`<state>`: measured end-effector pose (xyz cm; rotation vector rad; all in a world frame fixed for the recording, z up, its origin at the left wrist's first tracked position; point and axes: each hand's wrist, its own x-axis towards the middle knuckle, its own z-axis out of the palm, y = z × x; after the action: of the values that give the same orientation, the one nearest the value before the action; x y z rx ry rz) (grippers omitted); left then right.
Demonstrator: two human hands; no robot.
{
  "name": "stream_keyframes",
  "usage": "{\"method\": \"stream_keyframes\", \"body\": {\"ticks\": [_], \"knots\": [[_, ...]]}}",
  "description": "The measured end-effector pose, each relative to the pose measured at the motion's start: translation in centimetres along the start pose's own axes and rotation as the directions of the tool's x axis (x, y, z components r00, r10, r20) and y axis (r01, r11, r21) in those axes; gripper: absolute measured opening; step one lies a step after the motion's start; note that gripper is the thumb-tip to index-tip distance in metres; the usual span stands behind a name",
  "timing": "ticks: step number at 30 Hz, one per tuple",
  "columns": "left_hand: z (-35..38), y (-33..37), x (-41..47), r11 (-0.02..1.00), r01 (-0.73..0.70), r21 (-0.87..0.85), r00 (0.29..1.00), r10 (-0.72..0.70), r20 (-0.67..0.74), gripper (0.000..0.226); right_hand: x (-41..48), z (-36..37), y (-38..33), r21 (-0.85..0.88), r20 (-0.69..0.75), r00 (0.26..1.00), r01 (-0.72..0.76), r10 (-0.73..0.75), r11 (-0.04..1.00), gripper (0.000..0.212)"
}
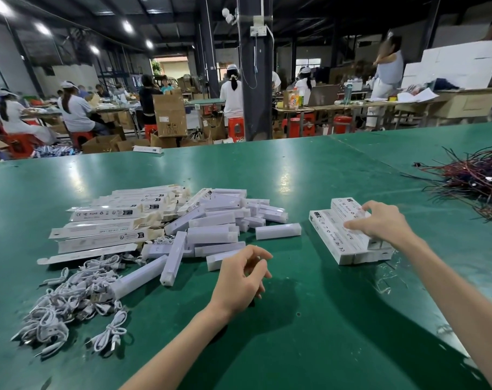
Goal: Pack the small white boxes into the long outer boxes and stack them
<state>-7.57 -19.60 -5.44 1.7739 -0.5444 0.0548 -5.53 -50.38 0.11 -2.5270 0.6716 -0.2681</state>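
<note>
A heap of small plain white boxes [219, 220] lies mid-table on the green table [295, 319]. Left of it lie several flat, printed long outer boxes [110, 220] with open end flaps. At the right sits a stack of packed long boxes [337, 235], lying side by side with one more on top. My right hand [379, 220] rests on that top box, fingers spread and lightly curled over it. My left hand [242, 277] hovers above the table just in front of the heap, fingers loosely curled, holding nothing.
A tangle of white USB cables [70, 299] lies at the front left. A bundle of red and dark wires [475, 178] sprawls at the far right. One lone white box [148, 149] lies at the table's far edge. Workers, cartons and red stools fill the hall behind.
</note>
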Motion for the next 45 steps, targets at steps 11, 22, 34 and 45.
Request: {"method": "stream_keyframes", "body": {"ticks": [11, 22, 34, 45], "knots": [[-6.5, 0.3, 2.0, 0.476, 0.029, 0.879, 0.856, 0.443, -0.268, 0.040, -0.7, 0.8, -0.5, -0.142, -0.146, 0.988, 0.021, -0.042, 0.990, 0.066], [-9.7, -0.4, 2.7, 0.364, 0.393, 0.845, 0.892, 0.073, -0.446, 0.020, -8.8, 7.6, -6.7, -0.176, -0.379, 0.614, 0.686, -0.692, 0.706, 0.021], [-14.1, -0.8, 4.8, 0.628, 0.253, 0.735, 0.934, 0.040, -0.356, 0.026, -10.8, 10.6, -7.1, -0.083, -0.008, 0.524, 0.849, -0.852, 0.522, 0.029], [-27.4, -4.0, 8.5, 0.154, 0.219, 0.963, 0.923, -0.352, -0.154, 0.034, -10.5, 11.0, -7.0, -0.020, 0.002, 0.532, 0.847, -0.847, 0.532, 0.026]]}}
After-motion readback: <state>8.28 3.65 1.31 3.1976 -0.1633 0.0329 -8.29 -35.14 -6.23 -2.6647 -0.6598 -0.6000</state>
